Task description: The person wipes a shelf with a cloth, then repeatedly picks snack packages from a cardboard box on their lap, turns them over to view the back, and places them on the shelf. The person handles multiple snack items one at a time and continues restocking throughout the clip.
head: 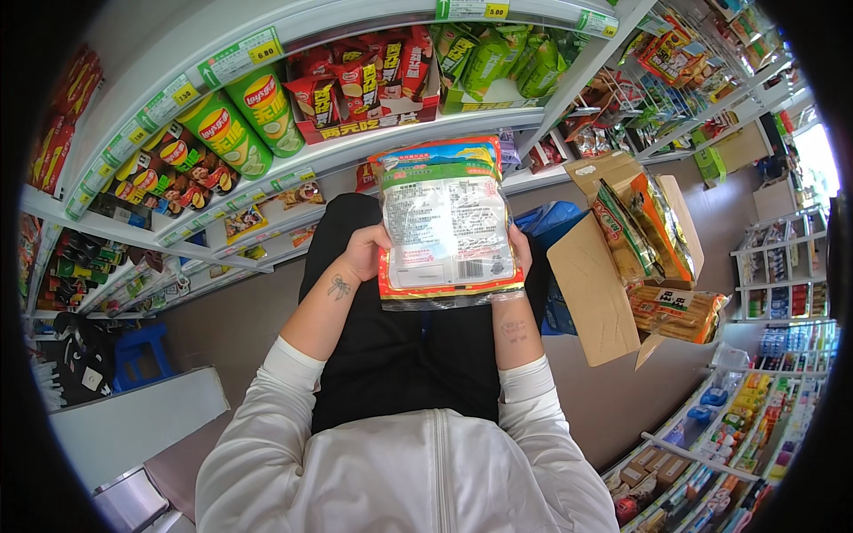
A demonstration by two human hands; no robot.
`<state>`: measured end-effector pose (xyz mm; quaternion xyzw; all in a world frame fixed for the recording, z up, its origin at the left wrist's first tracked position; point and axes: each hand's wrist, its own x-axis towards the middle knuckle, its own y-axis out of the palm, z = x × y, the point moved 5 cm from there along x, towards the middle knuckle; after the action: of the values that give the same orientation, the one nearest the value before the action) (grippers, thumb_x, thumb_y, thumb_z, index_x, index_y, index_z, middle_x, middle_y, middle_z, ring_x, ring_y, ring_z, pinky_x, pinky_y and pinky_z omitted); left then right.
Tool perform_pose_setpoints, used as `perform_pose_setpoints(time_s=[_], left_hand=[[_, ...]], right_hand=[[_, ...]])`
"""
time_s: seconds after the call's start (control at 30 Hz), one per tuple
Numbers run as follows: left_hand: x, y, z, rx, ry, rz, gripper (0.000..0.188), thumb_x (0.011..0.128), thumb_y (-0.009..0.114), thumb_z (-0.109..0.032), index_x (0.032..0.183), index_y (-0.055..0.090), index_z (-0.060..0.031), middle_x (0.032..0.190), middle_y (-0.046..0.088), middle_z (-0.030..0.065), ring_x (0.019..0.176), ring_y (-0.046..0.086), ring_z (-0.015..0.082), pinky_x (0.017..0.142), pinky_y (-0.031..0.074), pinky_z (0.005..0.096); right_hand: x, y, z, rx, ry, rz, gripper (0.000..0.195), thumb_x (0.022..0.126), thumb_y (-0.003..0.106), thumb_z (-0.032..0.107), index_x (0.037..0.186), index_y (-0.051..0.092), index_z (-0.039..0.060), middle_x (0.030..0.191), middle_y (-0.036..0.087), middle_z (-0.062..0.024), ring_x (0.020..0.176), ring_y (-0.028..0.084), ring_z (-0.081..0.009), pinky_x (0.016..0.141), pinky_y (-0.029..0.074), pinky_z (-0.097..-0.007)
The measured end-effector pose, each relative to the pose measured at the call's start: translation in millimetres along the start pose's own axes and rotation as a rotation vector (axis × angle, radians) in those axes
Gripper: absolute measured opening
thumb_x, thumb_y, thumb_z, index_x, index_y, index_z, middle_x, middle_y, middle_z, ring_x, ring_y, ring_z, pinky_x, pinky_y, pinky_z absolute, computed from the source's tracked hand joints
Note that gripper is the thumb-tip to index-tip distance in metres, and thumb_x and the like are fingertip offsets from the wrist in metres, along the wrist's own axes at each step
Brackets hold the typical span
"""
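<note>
A large flat plastic food packet [448, 226], with a red, green and blue border and a printed pale back, is held up over my black-trousered knees. My left hand [368, 253] grips its left edge, the thumb on the front. On its right edge is my right hand [520, 248], its fingers partly hidden behind the packet. To the right, an open cardboard box [593, 293] holds upright packets of snacks [630, 233]. Another clear packet of stick-shaped food [676, 310] lies at the box's lower right edge.
Ahead runs a white shelf [400, 136] with Lay's cans [226, 133], red snack bags [363, 80] and green snack bags [493, 60]. A blue plastic stool [140, 353] stands at the left. More stocked shelves [726, 426] line the right. Something blue [556, 220] lies beside the box.
</note>
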<state>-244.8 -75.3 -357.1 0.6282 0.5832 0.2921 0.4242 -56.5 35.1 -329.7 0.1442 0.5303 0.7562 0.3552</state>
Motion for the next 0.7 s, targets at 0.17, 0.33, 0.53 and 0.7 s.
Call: perform_pose_setpoints(time_s=[0.17, 0.33, 0.53, 0.7], left_hand=[[-6.9, 27.9, -7.2, -0.298, 0.111, 0.042, 0.073, 0.088, 0.045, -0.058, 0.134, 0.043, -0.0007, 0.131, 0.05, 0.0205, 0.118, 0.051, 0.0323, 0.101, 0.04, 0.0457], [-24.7, 73.2, 1.2, -0.034, 0.102, -0.088, 0.083, 0.089, 0.027, -0.069, 0.144, 0.028, -0.0071, 0.146, 0.035, 0.0138, 0.132, 0.037, 0.0306, 0.109, 0.029, 0.0435], [-14.0, 106.8, 30.2, 0.691, 0.339, -0.11, 0.073, 0.098, 0.014, -0.054, 0.148, 0.004, -0.0016, 0.155, 0.007, 0.0112, 0.143, 0.004, 0.0217, 0.115, 0.006, 0.0359], [-6.2, 123.3, 28.7, 1.193, 0.595, -0.222, 0.07, 0.1, 0.03, -0.039, 0.147, -0.008, -0.0024, 0.153, -0.011, 0.0175, 0.143, -0.008, 0.0297, 0.114, 0.001, 0.039]], right_hand=[[-0.5, -3.8, -7.6, -0.356, 0.081, 0.048, 0.057, 0.083, 0.062, 0.016, 0.132, 0.042, -0.0045, 0.12, 0.058, -0.0142, 0.108, 0.058, -0.0219, 0.093, 0.045, -0.0327], [-5.0, 37.5, -12.2, -0.668, -0.086, 0.089, 0.083, 0.086, 0.061, 0.007, 0.149, 0.006, 0.0089, 0.139, 0.04, -0.0147, 0.127, 0.041, -0.0222, 0.105, 0.031, -0.0341], [-16.2, 69.4, -21.1, -0.57, -0.073, 0.338, 0.084, 0.089, 0.048, 0.031, 0.149, -0.007, 0.0106, 0.156, 0.004, -0.0123, 0.143, 0.008, -0.0226, 0.114, 0.011, -0.0336], [-31.6, 68.4, -16.5, -0.205, 0.144, 0.21, 0.071, 0.084, 0.035, 0.022, 0.149, 0.01, 0.0049, 0.151, 0.022, -0.0136, 0.139, 0.025, -0.0235, 0.113, 0.021, -0.0349]])
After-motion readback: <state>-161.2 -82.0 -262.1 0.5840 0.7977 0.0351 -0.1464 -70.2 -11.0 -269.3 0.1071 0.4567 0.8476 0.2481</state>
